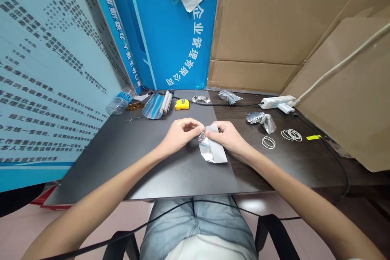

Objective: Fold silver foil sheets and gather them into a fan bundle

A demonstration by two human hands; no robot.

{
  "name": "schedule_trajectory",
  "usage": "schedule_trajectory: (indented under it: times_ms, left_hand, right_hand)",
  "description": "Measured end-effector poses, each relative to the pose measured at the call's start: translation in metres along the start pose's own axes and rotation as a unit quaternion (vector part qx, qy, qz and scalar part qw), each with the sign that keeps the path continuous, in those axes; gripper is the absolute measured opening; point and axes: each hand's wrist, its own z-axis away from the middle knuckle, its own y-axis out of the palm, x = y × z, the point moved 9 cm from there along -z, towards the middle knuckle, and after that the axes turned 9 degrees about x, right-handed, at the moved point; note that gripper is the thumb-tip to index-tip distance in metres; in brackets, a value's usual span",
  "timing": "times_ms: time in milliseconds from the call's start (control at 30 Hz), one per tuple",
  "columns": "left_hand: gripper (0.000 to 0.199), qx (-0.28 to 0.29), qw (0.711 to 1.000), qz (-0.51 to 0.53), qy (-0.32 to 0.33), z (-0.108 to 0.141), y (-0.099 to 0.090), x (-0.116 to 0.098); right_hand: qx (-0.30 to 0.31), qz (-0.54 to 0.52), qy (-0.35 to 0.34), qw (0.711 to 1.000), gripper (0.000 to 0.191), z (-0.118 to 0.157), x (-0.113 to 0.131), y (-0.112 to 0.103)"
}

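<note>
Towards the desk's near edge, from the head view: one piece of foil (213, 152) hangs between the hands, left of the seam where the grey top of the desk (183, 174) meets the dark wood.
Left hand: thumb and forefinger (183, 132) are closed in a pinch on the foil's upper left corner.
Right hand: thumb and fingers (230, 136) are nearly closed, gripping the upper end, fingertips beside the left's.
Foil: the upper left corner is crumpled; the lower end lies open and mostly smooth, white side and silver side both showing.
How far along: the creasing seems only begun, at the pinched end; the lower part looks unworked. Two fanned bundles, one (230, 97) by the far edge and one (262, 121) nearer, look already gathered.
Far edge, left to right: bottle (122, 101), curled foil (155, 105), yellow tape measure (182, 104), small foil piece (201, 99).
Right part: power strip (278, 102) near the far edge; white bands (291, 135) lie loose nearer, beside a yellow strip (313, 137).
Bands: none can be made out on the held foil.
</note>
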Motion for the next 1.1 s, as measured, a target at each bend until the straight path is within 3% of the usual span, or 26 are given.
schedule_trajectory:
  times_ms: [267,567,767,867,1000,1100]
  left_hand:
    - [0.027,0.002,0.996,-0.087,0.007,0.001,0.003,-0.003]
    - [0.026,0.018,0.999,-0.026,-0.038,0.002,0.001,0.013]
    - [0.023,-0.003,0.986,-0.167,0.017,0.006,0.006,-0.006]
    - [0.024,-0.012,0.991,-0.131,-0.01,0.004,0.001,0.002]
    - [0.028,0.021,0.997,-0.048,-0.064,0.0,-0.002,0.024]
    - [0.029,0.033,0.997,-0.01,-0.068,-0.003,-0.002,0.03]
  right_hand:
    - [0.01,0.045,-0.005,0.999,0.038,-0.001,0.0,0.004]
    - [0.014,0.038,-0.012,0.999,0.04,0.0,0.0,0.001]
    - [0.021,0.036,-0.01,0.999,0.038,-0.001,-0.002,0.003]
    - [0.013,0.016,-0.006,1.0,0.039,-0.004,-0.005,0.0]
    - [0.002,-0.009,0.0,1.0,0.042,-0.007,-0.01,-0.003]
    - [-0.011,-0.028,0.006,1.0,0.045,-0.008,-0.013,-0.004]
